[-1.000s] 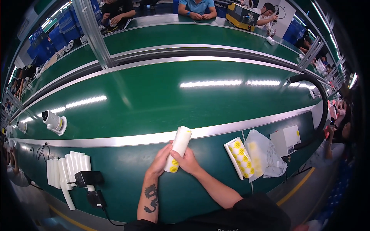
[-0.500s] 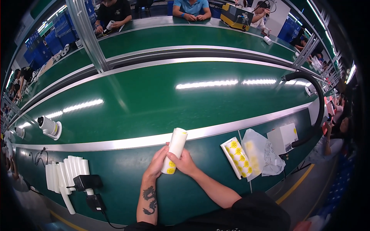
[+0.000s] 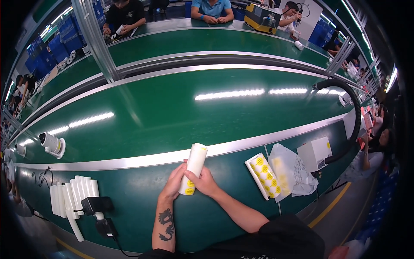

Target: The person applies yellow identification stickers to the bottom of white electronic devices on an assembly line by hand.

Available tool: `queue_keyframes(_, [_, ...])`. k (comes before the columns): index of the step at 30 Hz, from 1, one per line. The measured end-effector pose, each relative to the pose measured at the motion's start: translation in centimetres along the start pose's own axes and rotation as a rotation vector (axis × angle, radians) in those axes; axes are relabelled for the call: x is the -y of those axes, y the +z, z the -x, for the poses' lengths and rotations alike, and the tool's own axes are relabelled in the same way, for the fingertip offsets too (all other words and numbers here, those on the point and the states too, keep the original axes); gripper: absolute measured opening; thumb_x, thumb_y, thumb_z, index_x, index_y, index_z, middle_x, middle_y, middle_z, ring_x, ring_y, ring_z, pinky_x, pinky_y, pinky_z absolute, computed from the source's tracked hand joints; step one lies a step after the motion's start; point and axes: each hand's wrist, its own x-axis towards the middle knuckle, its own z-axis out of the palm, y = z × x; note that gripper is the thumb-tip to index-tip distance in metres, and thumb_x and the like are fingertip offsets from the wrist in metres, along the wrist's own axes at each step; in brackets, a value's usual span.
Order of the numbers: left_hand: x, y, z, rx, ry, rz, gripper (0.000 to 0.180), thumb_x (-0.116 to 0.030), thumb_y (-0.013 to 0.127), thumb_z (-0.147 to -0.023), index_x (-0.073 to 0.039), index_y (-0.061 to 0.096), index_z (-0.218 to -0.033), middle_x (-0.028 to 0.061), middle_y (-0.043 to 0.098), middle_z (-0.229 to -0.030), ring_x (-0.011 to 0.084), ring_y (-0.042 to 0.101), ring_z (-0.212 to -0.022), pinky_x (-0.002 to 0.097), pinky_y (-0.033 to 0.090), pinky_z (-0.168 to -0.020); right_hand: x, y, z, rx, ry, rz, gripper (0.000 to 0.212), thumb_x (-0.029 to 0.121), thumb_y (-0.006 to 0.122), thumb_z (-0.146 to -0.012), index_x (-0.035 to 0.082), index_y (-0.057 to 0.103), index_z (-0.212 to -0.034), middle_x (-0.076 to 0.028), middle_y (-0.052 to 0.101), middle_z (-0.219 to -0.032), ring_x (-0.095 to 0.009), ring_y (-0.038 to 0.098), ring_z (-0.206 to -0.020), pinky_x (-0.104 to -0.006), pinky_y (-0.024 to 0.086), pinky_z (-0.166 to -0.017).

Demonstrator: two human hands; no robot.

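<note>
Roll (image 3: 197, 160): white, yellow stickers at its near end, held over the worktop (image 3: 133, 185)
Left hand (image 3: 176, 178): wrapped round the roll's left side
Right hand (image 3: 204, 181): gripping its right side, thumb across the front
Worktop, right: sticker sheet (image 3: 264, 178), bag (image 3: 288, 166), box (image 3: 320, 152)
Worktop, left: white tubes (image 3: 72, 194), black adapter (image 3: 98, 205)

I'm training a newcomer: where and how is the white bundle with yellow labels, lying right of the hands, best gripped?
Probably midway along its long left edge, coming from the left with the right hand once it leaves the white roll: this side of the bundle faces that hand, while the translucent bag crowds its right edge.
</note>
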Motion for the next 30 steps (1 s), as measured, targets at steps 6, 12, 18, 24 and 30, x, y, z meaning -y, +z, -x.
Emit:
queue_keyframes(6, [0.08,-0.12,0.02,0.016,0.004,-0.001,0.038,-0.029,0.036,-0.096,-0.001,0.046,-0.119,0.0078,0.055,-0.107,0.0136,0.054,-0.095,0.0263,0.043,-0.082,-0.03,0.01,0.08,-0.006,-0.018,0.025,0.043,0.021,0.059,-0.085,-0.005,0.047,-0.117,-0.011,0.057,-0.105,-0.015,0.054,-0.097,-0.0286,0.044,-0.083])
queue_keyframes(12, [0.2,-0.18,-0.01,0.013,-0.001,0.012,0.038,-0.029,0.035,-0.096,-0.002,0.046,-0.119,0.0071,0.055,-0.105,0.0131,0.054,-0.095,0.0261,0.043,-0.081,0.0,0.01,0.12,-0.007,0.003,0.012,0.042,0.02,0.059,-0.086,-0.004,0.047,-0.117,-0.011,0.057,-0.105,-0.015,0.054,-0.097,-0.0283,0.045,-0.082])
queue_keyframes(18, [0.23,-0.27,-0.07,0.014,0.007,-0.003,0.04,-0.029,0.036,-0.095,0.0,0.045,-0.121,0.0084,0.055,-0.108,0.0138,0.054,-0.097,0.0265,0.043,-0.083,0.07,0.1,0.06,-0.018,-0.009,-0.006,0.041,0.02,0.06,-0.085,-0.004,0.047,-0.116,-0.011,0.057,-0.104,-0.015,0.055,-0.096,-0.0284,0.045,-0.082])
queue_keyframes(24, [0.17,-0.22,0.02,-0.009,-0.014,0.012,0.04,-0.028,0.035,-0.096,0.0,0.045,-0.122,0.0086,0.054,-0.109,0.0142,0.054,-0.098,0.0265,0.043,-0.083,-0.19,0.07,0.0,-0.012,-0.008,0.002,0.041,0.02,0.059,-0.085,-0.005,0.048,-0.116,-0.011,0.058,-0.103,-0.015,0.055,-0.096,-0.0285,0.045,-0.082])
queue_keyframes(30, [0.04,-0.09,0.07,0.009,0.005,0.004,0.039,-0.029,0.036,-0.096,0.0,0.046,-0.12,0.008,0.055,-0.108,0.0139,0.054,-0.096,0.0262,0.043,-0.082,-0.1,0.0,0.08,-0.004,-0.012,-0.022,0.041,0.019,0.059,-0.085,-0.004,0.047,-0.117,-0.01,0.057,-0.104,-0.014,0.054,-0.097,-0.0281,0.045,-0.082])
